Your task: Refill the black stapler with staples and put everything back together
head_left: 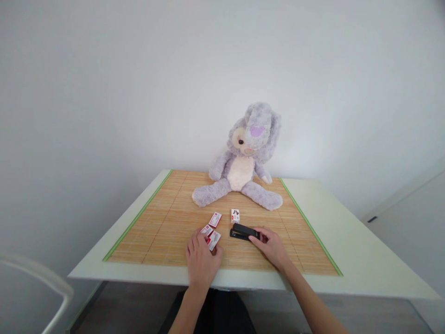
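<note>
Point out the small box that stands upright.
The small box just behind the black stapler, alone on its end; the others lie flat, nearer the left hand.

A grey plush rabbit [245, 162] sits on a bamboo mat [167, 218] covering the table [365, 246].

Bright, even light; soft shadows; edges warped.

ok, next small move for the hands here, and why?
Probably pinch and lift the red-and-white box at the left hand: that hand touches it, and the right hand rests on the black stapler lying on the mat.
</note>
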`<action>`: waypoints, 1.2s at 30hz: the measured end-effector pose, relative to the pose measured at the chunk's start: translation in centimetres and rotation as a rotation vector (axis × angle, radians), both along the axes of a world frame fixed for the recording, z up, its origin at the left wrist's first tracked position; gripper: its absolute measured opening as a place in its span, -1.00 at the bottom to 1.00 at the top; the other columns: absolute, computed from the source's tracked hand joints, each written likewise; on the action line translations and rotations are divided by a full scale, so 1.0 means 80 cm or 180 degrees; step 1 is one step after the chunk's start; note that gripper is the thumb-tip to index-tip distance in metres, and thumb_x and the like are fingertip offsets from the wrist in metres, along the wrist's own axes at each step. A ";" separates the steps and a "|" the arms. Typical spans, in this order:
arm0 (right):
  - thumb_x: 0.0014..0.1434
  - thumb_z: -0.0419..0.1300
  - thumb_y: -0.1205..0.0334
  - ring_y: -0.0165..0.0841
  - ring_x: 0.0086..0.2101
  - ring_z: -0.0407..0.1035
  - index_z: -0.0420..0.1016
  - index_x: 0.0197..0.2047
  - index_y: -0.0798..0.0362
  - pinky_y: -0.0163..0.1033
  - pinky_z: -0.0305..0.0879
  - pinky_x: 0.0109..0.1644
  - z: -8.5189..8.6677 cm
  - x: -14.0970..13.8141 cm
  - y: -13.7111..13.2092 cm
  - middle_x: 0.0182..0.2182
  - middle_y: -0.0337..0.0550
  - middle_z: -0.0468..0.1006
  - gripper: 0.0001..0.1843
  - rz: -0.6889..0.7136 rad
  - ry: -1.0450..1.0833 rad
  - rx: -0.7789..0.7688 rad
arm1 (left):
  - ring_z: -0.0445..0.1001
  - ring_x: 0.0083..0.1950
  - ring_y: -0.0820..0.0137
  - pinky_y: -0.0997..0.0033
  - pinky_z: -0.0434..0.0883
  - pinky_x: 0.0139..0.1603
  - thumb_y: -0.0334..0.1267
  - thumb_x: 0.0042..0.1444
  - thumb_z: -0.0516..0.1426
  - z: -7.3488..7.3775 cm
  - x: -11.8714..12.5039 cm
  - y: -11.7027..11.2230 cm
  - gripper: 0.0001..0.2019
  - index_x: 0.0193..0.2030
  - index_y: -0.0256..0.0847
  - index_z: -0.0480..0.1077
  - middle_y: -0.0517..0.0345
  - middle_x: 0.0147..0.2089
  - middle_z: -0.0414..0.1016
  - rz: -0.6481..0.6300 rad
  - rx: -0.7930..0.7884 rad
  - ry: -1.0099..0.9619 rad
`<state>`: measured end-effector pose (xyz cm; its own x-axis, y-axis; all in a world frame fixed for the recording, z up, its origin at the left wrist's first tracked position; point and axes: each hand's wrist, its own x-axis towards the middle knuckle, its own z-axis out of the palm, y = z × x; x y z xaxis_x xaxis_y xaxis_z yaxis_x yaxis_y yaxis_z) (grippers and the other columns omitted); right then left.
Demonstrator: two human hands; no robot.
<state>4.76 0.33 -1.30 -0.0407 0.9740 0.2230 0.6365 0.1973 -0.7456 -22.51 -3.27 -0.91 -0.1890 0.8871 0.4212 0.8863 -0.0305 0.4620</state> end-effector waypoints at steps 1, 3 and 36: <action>0.24 0.26 -0.26 -0.23 -0.37 0.41 0.66 0.03 -0.03 -0.14 0.34 -0.27 -0.001 0.000 0.000 -0.35 -0.13 0.58 -0.47 0.0001 0.0006 -0.0001 | 0.33 0.33 -0.04 -0.12 0.26 0.34 -0.23 0.18 0.19 -0.001 0.000 0.000 -0.70 0.04 -0.14 0.29 -0.17 0.33 0.35 0.0005 0.0012 -0.0014; 0.24 0.26 -0.26 -0.23 -0.38 0.41 0.66 0.03 -0.04 -0.14 0.34 -0.27 -0.001 0.001 0.000 -0.35 -0.14 0.58 -0.48 0.0006 0.0016 0.0000 | 0.33 0.33 -0.04 -0.12 0.26 0.34 -0.22 0.20 0.18 -0.002 0.000 0.001 -0.63 0.12 -0.16 0.27 -0.18 0.33 0.35 0.0004 0.0032 -0.0038; 0.26 0.26 -0.22 -0.22 -0.39 0.41 0.65 0.05 -0.02 -0.14 0.32 -0.27 -0.008 0.002 0.002 -0.39 -0.17 0.56 -0.50 0.0028 0.0112 -0.0009 | 0.38 0.17 0.08 0.04 0.32 0.22 -0.11 0.25 0.18 -0.003 -0.004 0.038 -0.43 0.40 0.09 0.29 0.11 0.42 0.37 -0.0556 -0.0304 0.0148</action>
